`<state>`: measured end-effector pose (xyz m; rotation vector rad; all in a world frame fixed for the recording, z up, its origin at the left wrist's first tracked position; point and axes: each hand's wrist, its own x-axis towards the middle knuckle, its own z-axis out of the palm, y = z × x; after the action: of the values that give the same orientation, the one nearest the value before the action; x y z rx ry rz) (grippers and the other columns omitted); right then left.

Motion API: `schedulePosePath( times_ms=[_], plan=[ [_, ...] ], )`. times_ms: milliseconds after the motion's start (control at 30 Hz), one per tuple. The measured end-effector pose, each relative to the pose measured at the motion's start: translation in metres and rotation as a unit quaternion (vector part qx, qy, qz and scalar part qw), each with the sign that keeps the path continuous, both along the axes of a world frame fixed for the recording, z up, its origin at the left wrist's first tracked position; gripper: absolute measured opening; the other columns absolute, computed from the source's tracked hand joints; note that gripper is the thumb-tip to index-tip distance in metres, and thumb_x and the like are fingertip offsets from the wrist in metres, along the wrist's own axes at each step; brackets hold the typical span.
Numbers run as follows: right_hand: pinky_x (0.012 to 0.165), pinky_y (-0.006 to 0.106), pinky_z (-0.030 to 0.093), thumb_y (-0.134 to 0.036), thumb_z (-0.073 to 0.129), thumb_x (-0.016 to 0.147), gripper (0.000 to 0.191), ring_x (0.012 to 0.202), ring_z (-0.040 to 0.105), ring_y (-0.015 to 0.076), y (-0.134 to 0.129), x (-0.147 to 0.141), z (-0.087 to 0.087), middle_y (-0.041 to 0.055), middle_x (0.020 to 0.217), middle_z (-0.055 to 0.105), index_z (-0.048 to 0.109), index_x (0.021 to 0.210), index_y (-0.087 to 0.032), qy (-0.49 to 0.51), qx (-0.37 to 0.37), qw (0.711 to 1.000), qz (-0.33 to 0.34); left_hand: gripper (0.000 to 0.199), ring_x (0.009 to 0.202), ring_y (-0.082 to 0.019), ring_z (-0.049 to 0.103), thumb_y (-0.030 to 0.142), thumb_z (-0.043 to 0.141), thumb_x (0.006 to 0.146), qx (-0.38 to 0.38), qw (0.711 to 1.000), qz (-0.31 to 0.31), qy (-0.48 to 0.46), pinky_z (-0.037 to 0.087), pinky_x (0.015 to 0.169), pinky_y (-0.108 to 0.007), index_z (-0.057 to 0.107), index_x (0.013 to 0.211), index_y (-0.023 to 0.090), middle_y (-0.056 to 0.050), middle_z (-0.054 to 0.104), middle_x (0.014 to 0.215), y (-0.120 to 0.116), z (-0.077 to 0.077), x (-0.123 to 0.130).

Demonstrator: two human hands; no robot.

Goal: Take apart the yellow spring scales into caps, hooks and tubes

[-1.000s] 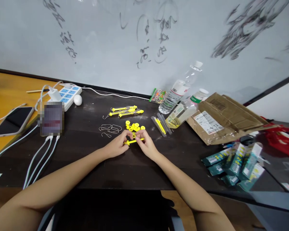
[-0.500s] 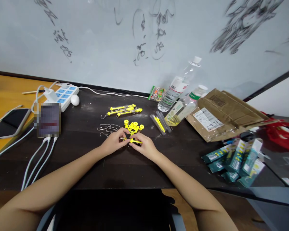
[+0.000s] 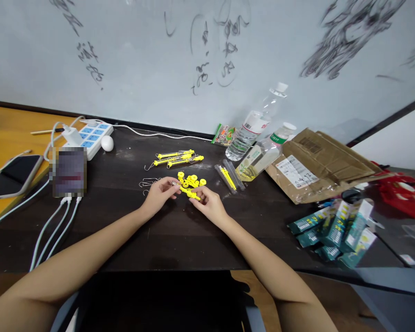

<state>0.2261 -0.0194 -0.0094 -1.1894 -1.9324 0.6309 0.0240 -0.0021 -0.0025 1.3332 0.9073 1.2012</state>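
Note:
A yellow spring-scale rod point(image 3: 186, 190) slants down to the right between my hands, above the dark desk. My left hand point(image 3: 160, 197) pinches its upper left end, where a small metallic bit shows, perhaps a spring. My right hand point(image 3: 210, 204) is closed on the lower right end, at a yellow knob. Just beyond my fingers lies a cluster of small yellow caps point(image 3: 192, 179). Bent wire hooks point(image 3: 148, 182) lie partly hidden behind my left hand. Farther back rest several assembled spring scales point(image 3: 178, 159) with clear tubes. Clear tubes and yellow strips point(image 3: 229, 177) lie to the right.
Two bottles, one of water point(image 3: 251, 131) and one with yellowish liquid point(image 3: 259, 159), stand at the back right. Beyond them are a cardboard parcel point(image 3: 307, 161) and several green boxes point(image 3: 335, 230). A power strip point(image 3: 93, 138), cables and a phone point(image 3: 14, 175) occupy the left.
My hands have moved slightly apart, the right one a little to the right. More of the yellow rod now shows between them, and it tilts down to the right.

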Motion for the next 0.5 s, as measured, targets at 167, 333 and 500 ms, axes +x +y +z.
schedulePosePath(
  times_ms=[167, 333, 500],
  plan=[
    [0.054, 0.022, 0.039, -0.027, 0.058, 0.078, 0.015, 0.054, 0.045, 0.0101, 0.0046, 0.0039, 0.0001, -0.0037, 0.065, 0.051, 0.055, 0.091, -0.02, -0.012, 0.006, 0.999, -0.048, 0.035, 0.07, -0.014, 0.068, 0.045, 0.064, 0.078, -0.018, 0.994, 0.085, -0.064, 0.055, 0.06, -0.022, 0.058, 0.097, 0.016, -0.005, 0.066, 0.087, 0.0016, 0.0078, -0.0033],
    [0.055, 0.022, 0.037, -0.021, 0.051, 0.075, 0.018, 0.056, 0.046, 0.0112, 0.0102, 0.0092, -0.0016, -0.0039, 0.067, 0.05, 0.052, 0.093, -0.021, -0.069, 0.015, 0.993, -0.099, 0.04, 0.063, -0.01, 0.064, 0.045, 0.059, 0.082, -0.024, 0.995, 0.077, -0.059, 0.053, 0.051, -0.018, 0.057, 0.111, 0.018, -0.002, 0.063, 0.084, 0.0014, 0.0086, -0.0043],
    [0.057, 0.024, 0.037, -0.02, 0.051, 0.075, 0.015, 0.058, 0.047, 0.0128, 0.0089, 0.0094, 0.0008, -0.0035, 0.067, 0.05, 0.052, 0.09, -0.021, -0.107, 0.015, 0.989, -0.099, 0.043, 0.067, -0.01, 0.065, 0.041, 0.056, 0.084, -0.045, 0.999, -0.006, -0.023, 0.053, 0.055, -0.019, 0.051, 0.12, 0.018, -0.004, 0.064, 0.088, -0.0018, 0.0075, -0.0015]
  ],
)
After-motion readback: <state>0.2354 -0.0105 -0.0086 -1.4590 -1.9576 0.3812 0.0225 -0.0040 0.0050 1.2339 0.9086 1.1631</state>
